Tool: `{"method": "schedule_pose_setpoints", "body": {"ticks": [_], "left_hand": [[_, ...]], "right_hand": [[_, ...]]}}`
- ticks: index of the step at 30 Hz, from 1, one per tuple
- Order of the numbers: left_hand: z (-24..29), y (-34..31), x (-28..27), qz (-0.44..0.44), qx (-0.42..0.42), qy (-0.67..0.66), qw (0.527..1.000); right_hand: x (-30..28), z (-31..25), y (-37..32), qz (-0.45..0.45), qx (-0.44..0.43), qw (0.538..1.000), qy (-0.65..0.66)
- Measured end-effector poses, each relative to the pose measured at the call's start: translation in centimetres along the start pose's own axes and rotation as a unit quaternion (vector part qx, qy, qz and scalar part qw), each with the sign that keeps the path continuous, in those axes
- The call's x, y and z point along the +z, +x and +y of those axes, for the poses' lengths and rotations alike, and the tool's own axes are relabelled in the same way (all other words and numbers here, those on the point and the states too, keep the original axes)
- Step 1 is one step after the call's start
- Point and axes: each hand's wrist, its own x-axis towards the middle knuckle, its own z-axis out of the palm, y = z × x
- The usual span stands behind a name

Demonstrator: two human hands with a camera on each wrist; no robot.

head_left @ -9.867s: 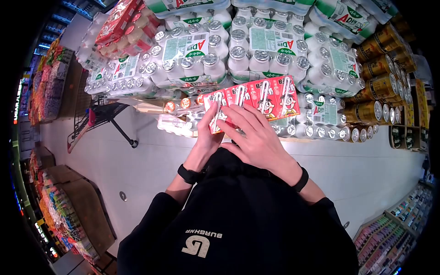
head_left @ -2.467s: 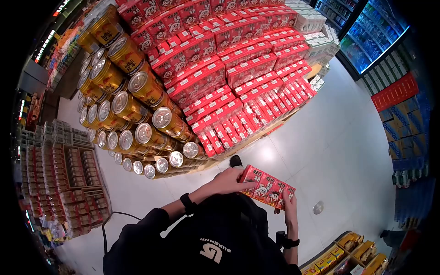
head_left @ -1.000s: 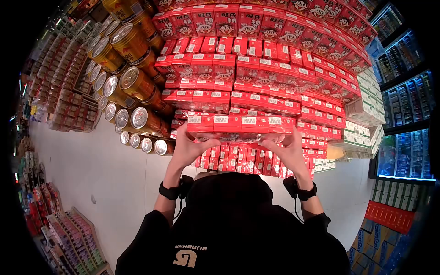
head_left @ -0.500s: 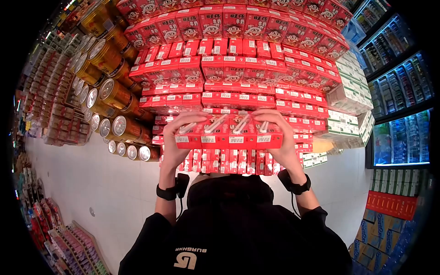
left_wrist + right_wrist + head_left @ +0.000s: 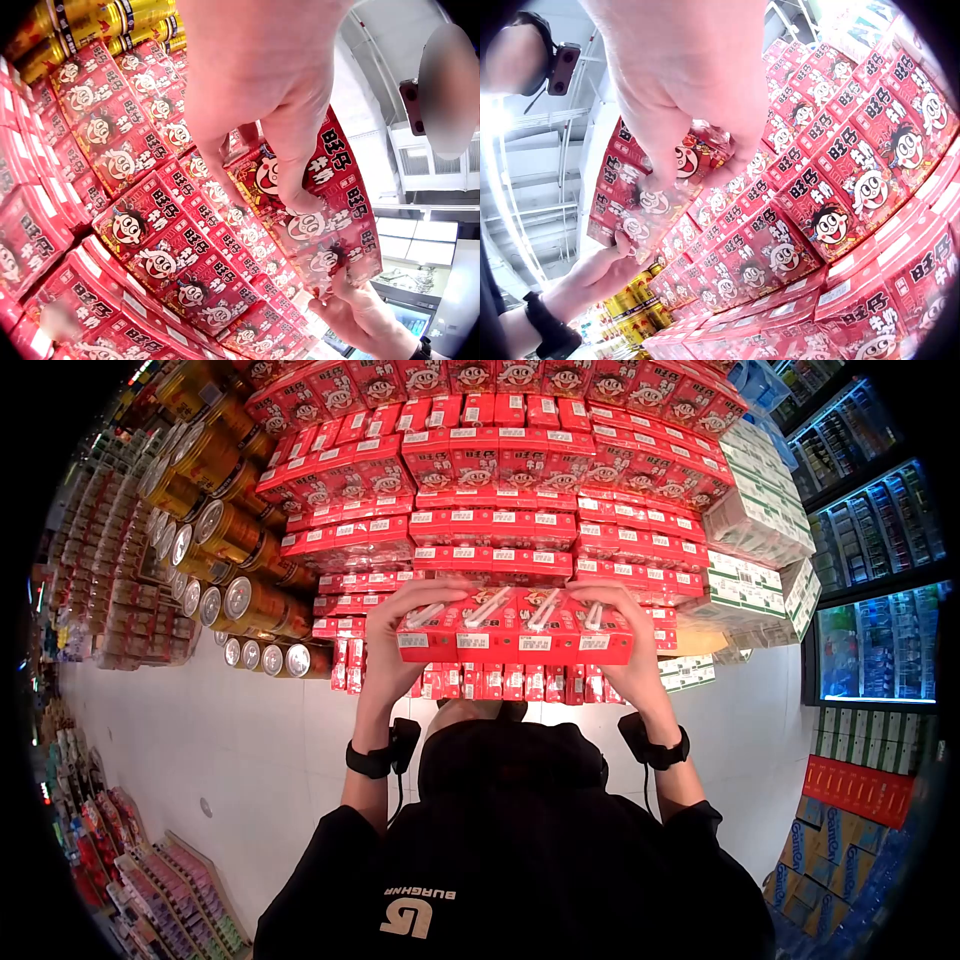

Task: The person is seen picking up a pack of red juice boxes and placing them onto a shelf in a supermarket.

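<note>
A shrink-wrapped pack of four red drink cartons [image 5: 517, 635] is held level in front of the red carton stack [image 5: 500, 455], straws showing on its upper face. The left hand [image 5: 393, 645] grips its left end, and the right hand [image 5: 632, 650] grips the opposite end. In the left wrist view the left hand [image 5: 262, 97] has thumb and fingers around the wrapped pack [image 5: 307, 217]; the other hand [image 5: 360, 315] is at the far end. The right wrist view shows the right hand [image 5: 690, 97] pinching the pack [image 5: 641, 195] across its width.
Golden cans [image 5: 230, 540] are stacked left of the red cartons. White and green cartons [image 5: 755, 520] stand at the right, beside lit coolers [image 5: 878, 650]. Cardboard boxes [image 5: 825, 855] lie at the lower right, a product display [image 5: 175, 890] at the lower left.
The red pack was turned from a flat view of its carton fronts to straws showing on top. Over the last half second, both hands moved it slightly up and right in the head view.
</note>
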Motion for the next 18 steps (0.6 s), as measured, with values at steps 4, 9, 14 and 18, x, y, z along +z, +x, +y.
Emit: {"method": "schedule_pose_setpoints", "body": {"ticks": [4,9,14,18], "left_hand": [[1.1,-0.9,0.5,0.0,-0.082,0.031,0.996],[0.1,-2.4,1.8,0.004,-0.147,-0.111,0.983],[1.3,-1.9,1.7,-0.021,-0.177,-0.113,0.977],[2.2,-1.5,1.8,-0.021,-0.151,-0.116,0.981]], "right_hand": [[-0.1,0.0,-1.4,0.021,0.075,0.993,0.086],[-0.2,0.1,-2.6,0.052,0.144,0.975,0.159],[-0.5,0.4,-3.1,0.028,0.158,0.979,0.128],[-0.7,0.4,-3.4,0.023,0.175,0.978,0.107]]}}
